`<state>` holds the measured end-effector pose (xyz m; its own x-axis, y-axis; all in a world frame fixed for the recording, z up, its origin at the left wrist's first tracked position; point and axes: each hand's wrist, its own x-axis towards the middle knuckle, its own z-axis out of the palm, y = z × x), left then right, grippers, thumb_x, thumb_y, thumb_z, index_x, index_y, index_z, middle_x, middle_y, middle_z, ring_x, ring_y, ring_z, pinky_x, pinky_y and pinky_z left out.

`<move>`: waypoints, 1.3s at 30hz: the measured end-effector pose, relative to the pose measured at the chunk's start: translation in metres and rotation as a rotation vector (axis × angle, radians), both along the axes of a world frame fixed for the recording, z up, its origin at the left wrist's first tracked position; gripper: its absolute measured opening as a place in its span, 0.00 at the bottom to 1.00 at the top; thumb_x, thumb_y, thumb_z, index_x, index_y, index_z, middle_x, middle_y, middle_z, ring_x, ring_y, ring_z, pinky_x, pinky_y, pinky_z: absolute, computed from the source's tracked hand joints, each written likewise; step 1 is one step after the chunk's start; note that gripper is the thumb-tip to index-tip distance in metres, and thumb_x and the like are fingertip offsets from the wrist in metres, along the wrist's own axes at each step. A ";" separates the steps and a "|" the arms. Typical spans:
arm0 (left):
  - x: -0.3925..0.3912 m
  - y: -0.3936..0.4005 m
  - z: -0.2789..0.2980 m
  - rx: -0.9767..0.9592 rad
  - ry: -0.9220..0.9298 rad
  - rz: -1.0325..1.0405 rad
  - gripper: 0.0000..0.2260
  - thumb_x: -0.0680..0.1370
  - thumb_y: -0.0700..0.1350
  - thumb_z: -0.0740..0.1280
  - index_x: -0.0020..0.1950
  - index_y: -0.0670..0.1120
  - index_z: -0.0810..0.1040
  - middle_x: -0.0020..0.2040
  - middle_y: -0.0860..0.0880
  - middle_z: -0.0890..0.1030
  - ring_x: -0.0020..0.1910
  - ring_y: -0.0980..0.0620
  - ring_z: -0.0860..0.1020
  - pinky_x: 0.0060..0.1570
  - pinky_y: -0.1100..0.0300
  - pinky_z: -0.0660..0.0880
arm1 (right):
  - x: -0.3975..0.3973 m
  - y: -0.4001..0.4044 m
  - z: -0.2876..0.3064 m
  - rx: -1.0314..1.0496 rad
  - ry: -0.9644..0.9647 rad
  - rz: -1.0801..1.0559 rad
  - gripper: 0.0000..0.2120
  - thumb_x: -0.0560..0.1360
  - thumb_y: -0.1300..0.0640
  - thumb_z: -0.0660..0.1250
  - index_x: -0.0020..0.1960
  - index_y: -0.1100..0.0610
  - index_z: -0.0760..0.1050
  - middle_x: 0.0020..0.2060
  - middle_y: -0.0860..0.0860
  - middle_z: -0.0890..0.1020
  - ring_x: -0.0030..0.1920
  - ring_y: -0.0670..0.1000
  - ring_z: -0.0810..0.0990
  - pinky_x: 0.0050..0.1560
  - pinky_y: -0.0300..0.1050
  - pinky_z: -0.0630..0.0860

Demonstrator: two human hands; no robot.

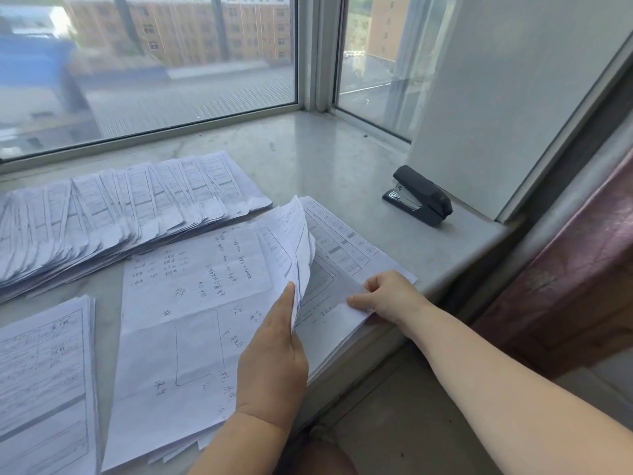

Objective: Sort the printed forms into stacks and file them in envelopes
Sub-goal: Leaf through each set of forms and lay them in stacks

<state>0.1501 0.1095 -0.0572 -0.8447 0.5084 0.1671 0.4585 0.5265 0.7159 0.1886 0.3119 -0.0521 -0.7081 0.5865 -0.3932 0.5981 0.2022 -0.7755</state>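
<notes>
Left hand (274, 354) holding lifted sheets (294, 241) upright off the stack (342, 269) at the sill's (308, 156) near right edge, right hand (387, 296) just right, pinching the near corner of the exposed form, long axis running away toward the window.

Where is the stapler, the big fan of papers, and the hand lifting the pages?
stapler (419, 195), head view, on its black top.
fanned papers (113, 214), head view, middle of the spread.
left hand (274, 358), head view, back of the hand.

Black stapler (418, 196) on stone windowsill (308, 156)
</notes>
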 end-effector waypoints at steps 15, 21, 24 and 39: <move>-0.012 0.011 0.023 -0.613 0.047 -0.400 0.31 0.77 0.46 0.59 0.77 0.57 0.48 0.68 0.50 0.66 0.64 0.48 0.68 0.54 0.54 0.72 | 0.085 -0.034 0.056 -0.260 0.454 -0.500 0.07 0.80 0.54 0.64 0.50 0.58 0.75 0.41 0.56 0.83 0.38 0.50 0.82 0.38 0.42 0.81; 0.016 -0.048 0.053 -0.255 0.039 -0.519 0.30 0.78 0.56 0.63 0.76 0.52 0.57 0.76 0.53 0.60 0.74 0.52 0.58 0.72 0.58 0.54 | 0.092 -0.103 0.073 -0.204 0.513 -0.387 0.05 0.79 0.55 0.65 0.49 0.55 0.78 0.36 0.52 0.85 0.35 0.48 0.84 0.35 0.39 0.78; 0.021 -0.117 0.045 -0.164 0.134 -0.426 0.24 0.78 0.53 0.63 0.74 0.53 0.64 0.75 0.52 0.62 0.73 0.54 0.60 0.70 0.63 0.53 | 0.075 -0.159 0.061 -0.254 0.371 -0.110 0.04 0.78 0.57 0.67 0.49 0.57 0.79 0.37 0.54 0.85 0.37 0.50 0.84 0.39 0.43 0.79; -0.004 -0.316 0.001 -0.161 0.001 -0.125 0.13 0.73 0.55 0.71 0.55 0.53 0.79 0.59 0.60 0.73 0.61 0.61 0.70 0.63 0.69 0.63 | 0.019 -0.317 0.002 -0.184 0.055 0.199 0.03 0.77 0.55 0.66 0.51 0.51 0.75 0.43 0.53 0.83 0.38 0.48 0.84 0.38 0.39 0.81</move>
<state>0.1459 -0.2061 -0.0566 -0.7735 0.6293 0.0761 0.5282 0.5735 0.6261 0.2076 -0.0053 -0.0499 -0.8257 0.3560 -0.4376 0.5163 0.1643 -0.8405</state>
